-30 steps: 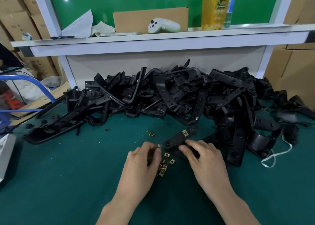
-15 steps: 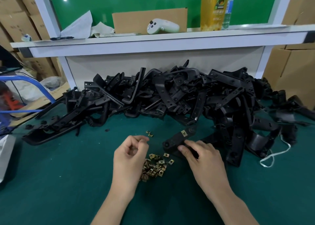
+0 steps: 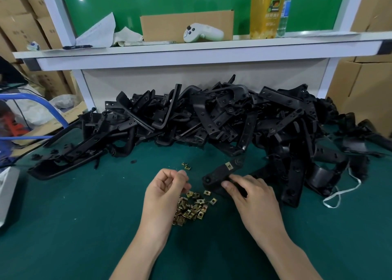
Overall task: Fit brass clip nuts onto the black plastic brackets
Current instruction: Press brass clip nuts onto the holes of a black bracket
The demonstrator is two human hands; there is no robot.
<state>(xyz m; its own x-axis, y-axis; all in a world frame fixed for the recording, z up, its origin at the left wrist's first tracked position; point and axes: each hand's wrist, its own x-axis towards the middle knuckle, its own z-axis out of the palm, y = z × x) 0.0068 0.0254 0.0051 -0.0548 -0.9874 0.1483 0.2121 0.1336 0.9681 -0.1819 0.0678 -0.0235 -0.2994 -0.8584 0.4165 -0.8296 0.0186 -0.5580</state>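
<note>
A small heap of brass clip nuts (image 3: 191,207) lies on the green mat between my hands. My left hand (image 3: 167,191) hovers just left of and above the heap, thumb and fingertips pinched together; the nut between them is mostly hidden. My right hand (image 3: 254,197) grips the near end of a black plastic bracket (image 3: 218,174) that lies on the mat. One brass clip nut (image 3: 229,165) sits fitted on that bracket's far end. Two loose nuts (image 3: 186,166) lie a little farther back.
A big pile of black brackets (image 3: 212,120) spans the back of the mat under a white shelf (image 3: 191,52) that carries a controller, cardboard and a bottle. A white strap (image 3: 339,195) lies at right, a grey box (image 3: 6,195) at the left edge.
My left hand has lifted off the nut heap and drawn back to the left with its fingers pinched, uncovering the heap. My right hand has stayed on the bracket.
</note>
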